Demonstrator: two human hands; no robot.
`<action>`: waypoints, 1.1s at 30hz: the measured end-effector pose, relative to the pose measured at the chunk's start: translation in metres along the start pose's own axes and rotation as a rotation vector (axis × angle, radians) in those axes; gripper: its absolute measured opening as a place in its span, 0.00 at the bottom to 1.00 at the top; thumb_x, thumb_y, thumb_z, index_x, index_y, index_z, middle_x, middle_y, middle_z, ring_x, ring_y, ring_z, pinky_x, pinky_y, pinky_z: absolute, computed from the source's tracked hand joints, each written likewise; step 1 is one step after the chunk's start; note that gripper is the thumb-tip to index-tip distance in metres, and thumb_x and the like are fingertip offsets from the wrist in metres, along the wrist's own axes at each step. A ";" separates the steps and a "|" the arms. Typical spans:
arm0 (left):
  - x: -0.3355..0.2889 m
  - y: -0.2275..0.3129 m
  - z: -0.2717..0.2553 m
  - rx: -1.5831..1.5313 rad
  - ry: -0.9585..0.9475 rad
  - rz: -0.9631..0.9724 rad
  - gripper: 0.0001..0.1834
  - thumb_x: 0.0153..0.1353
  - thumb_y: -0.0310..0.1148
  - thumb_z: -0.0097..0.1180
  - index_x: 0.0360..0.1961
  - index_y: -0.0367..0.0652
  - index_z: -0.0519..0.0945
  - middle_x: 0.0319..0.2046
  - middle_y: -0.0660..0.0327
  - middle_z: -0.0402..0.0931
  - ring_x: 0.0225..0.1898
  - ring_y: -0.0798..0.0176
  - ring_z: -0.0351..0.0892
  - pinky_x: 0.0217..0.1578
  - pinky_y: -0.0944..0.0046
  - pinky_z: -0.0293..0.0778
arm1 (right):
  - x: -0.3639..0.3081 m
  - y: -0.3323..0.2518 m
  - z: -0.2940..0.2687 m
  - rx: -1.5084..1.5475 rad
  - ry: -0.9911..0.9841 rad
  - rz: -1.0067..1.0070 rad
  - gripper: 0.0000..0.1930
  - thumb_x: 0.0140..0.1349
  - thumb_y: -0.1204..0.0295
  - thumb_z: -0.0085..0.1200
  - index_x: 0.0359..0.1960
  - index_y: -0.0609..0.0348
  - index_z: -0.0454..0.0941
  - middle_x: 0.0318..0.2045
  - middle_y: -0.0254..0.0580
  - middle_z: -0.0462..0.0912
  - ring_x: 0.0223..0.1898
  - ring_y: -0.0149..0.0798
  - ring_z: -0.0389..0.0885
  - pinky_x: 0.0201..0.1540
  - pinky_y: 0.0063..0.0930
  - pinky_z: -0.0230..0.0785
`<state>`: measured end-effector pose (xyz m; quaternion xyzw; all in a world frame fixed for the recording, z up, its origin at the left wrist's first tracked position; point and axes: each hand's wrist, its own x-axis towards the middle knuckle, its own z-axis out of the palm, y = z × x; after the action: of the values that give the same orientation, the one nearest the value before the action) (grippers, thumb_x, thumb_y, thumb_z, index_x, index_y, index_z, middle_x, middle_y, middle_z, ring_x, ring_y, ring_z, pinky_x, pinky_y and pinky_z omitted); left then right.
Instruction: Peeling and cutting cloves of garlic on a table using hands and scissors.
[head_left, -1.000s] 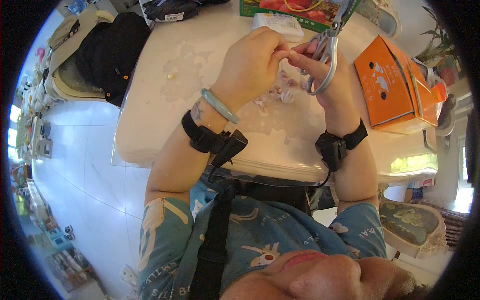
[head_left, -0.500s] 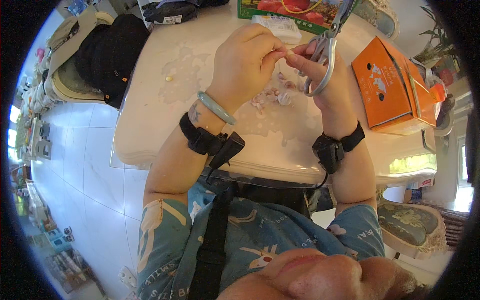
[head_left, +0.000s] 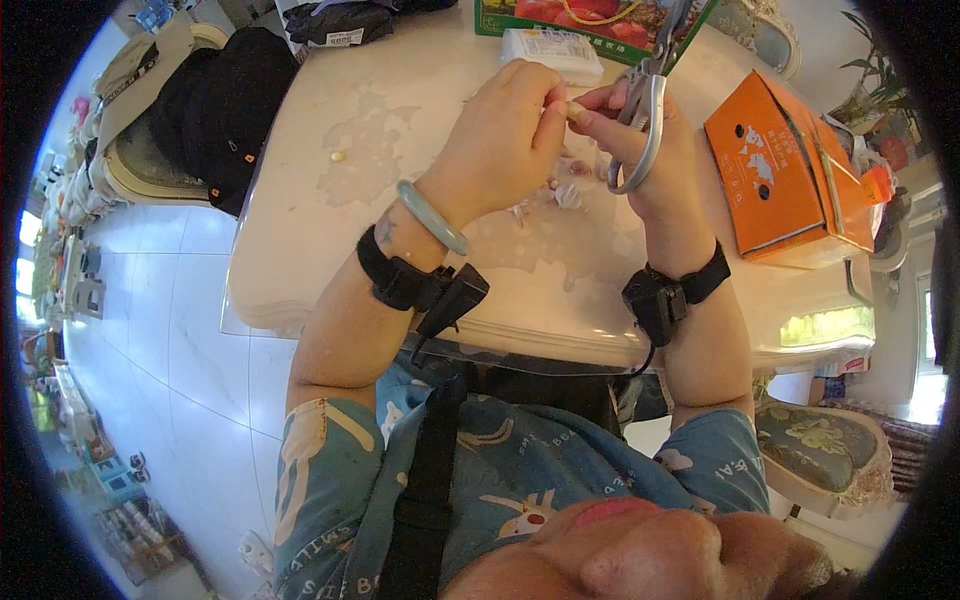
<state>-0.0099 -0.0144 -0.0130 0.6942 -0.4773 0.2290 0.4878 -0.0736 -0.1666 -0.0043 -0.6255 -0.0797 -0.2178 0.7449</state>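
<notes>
A small pale garlic clove (head_left: 574, 111) is pinched between the thumb and fingertips of my right hand (head_left: 655, 150). That same hand also carries a pair of metal scissors (head_left: 652, 135), their handle loop hanging at the palm and the blades pointing away. My left hand (head_left: 507, 135) is closed beside the clove, thumb pressed to the curled forefinger; whatever sits between those fingertips is hidden. Below the hands lie several unpeeled garlic cloves and bits of skin (head_left: 566, 196), partly covered by my left hand. One peeled clove (head_left: 338, 156) rests apart on the left of the table.
The pale table (head_left: 400, 290) has wet patches under its sheen. At the right stands an orange cardboard box (head_left: 770, 170). A white packet (head_left: 553, 55) and a green printed box (head_left: 600, 20) are at the far side. A chair with a black bag (head_left: 225, 110) stands left.
My left fingers have curled in and drawn slightly left, so more of the clove shows. My right hand stays nearly in place, with the scissors tipped a little differently.
</notes>
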 end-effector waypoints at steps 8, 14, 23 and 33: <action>0.001 -0.006 -0.010 -0.617 -0.102 -0.548 0.08 0.59 0.27 0.55 0.39 0.38 0.73 0.27 0.64 0.71 0.28 0.72 0.70 0.28 0.72 0.68 | 0.002 -0.008 0.001 0.080 0.008 0.082 0.14 0.45 0.80 0.65 0.28 0.59 0.69 0.30 0.44 0.81 0.32 0.34 0.81 0.33 0.24 0.73; 0.007 0.008 -0.011 -0.057 0.038 0.007 0.06 0.52 0.24 0.61 0.32 0.39 0.80 0.28 0.61 0.75 0.27 0.68 0.73 0.24 0.71 0.69 | 0.004 -0.003 -0.006 -0.014 0.005 0.036 0.14 0.44 0.80 0.65 0.28 0.59 0.70 0.30 0.44 0.81 0.31 0.34 0.80 0.32 0.23 0.71; 0.004 0.003 -0.007 0.136 0.079 0.078 0.03 0.57 0.25 0.56 0.31 0.36 0.75 0.25 0.58 0.74 0.26 0.66 0.74 0.25 0.70 0.70 | 0.001 -0.003 0.002 -0.048 0.017 -0.010 0.13 0.45 0.81 0.63 0.29 0.58 0.71 0.30 0.42 0.80 0.29 0.31 0.79 0.31 0.19 0.72; 0.000 -0.002 0.000 -0.762 -0.047 -0.528 0.08 0.64 0.31 0.51 0.38 0.37 0.75 0.29 0.63 0.75 0.28 0.72 0.75 0.33 0.72 0.75 | 0.001 -0.012 0.000 0.055 0.011 0.139 0.13 0.46 0.78 0.63 0.30 0.61 0.71 0.30 0.43 0.80 0.29 0.34 0.79 0.30 0.24 0.72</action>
<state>-0.0081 -0.0149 -0.0137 0.5681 -0.3452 -0.1104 0.7389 -0.0775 -0.1682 0.0065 -0.6077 -0.0377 -0.1669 0.7755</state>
